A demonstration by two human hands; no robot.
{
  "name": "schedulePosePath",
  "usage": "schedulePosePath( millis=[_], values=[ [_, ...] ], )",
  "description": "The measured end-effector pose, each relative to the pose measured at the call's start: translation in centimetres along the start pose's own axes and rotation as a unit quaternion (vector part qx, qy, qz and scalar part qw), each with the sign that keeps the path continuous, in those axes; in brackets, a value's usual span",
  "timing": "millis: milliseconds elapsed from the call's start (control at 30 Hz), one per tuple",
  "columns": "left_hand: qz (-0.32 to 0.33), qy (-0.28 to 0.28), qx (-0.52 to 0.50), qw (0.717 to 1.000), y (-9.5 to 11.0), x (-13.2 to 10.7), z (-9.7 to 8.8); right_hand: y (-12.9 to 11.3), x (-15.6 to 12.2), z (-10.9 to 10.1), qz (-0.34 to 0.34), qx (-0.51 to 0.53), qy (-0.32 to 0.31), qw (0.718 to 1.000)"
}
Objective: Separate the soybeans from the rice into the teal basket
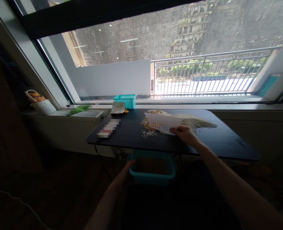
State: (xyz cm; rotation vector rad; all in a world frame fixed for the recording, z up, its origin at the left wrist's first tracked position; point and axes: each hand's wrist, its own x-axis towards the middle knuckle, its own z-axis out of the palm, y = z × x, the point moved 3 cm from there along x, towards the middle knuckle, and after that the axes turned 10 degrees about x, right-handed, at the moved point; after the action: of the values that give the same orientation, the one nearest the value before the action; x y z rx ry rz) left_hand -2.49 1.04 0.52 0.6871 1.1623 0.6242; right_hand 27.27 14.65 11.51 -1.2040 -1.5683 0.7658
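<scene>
My right hand (185,134) is closed on the right end of a white card with a slotted, comb-like lower edge (164,120). The card stands tilted over a spread of yellow-brown kernels (145,124) on the dark table. Pale, rice-like grains (196,122) lie heaped to the right of it, and a few more are scattered in front. Below the table's front edge, my left hand (127,171) grips the left rim of a turquoise tub (152,177). Brownish grains cover the bottom of that tub. The left fingers are partly hidden in shadow.
On the dark table (129,135) lies a blurred-out flat item (109,128) at the left. A second turquoise tub (129,101) and a paper packet (118,108) stand at the back by the window. A white pot (43,107) and green cloth (80,110) sit farther left.
</scene>
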Motion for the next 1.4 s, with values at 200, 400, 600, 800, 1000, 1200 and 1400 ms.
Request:
schedulePosePath(
  millis=[200,400,600,800,1000,1200,1400],
  values=[
    [0.007,0.003,-0.005,1.0,0.2,0.0,0.1,0.2,-0.6,-0.2,0.006,0.012,-0.021,1.0],
    [0.011,-0.005,-0.01,1.0,0.2,0.0,0.2,0.1,-1.3,-0.3,0.011,0.012,-0.037,0.999],
    [0.022,-0.008,-0.002,1.0,0.1,0.1,0.1,-0.5,-1.9,-0.3,0.019,0.019,-0.038,0.999],
    [0.034,-0.011,0.018,0.999,0.4,0.1,0.8,-2.7,-3.5,-1.6,0.036,0.017,-0.003,0.999],
    [0.028,-0.002,0.016,0.999,0.7,0.3,1.5,-3.0,-6.0,-3.5,0.058,0.008,0.037,0.998],
    [0.027,0.002,0.025,0.999,0.5,0.5,1.5,-3.3,-6.1,-3.0,0.051,0.026,0.033,0.998],
    [0.029,-0.011,0.014,0.999,0.2,0.7,0.9,-3.1,-4.9,-2.3,0.049,0.037,0.04,0.997]
  ],
)
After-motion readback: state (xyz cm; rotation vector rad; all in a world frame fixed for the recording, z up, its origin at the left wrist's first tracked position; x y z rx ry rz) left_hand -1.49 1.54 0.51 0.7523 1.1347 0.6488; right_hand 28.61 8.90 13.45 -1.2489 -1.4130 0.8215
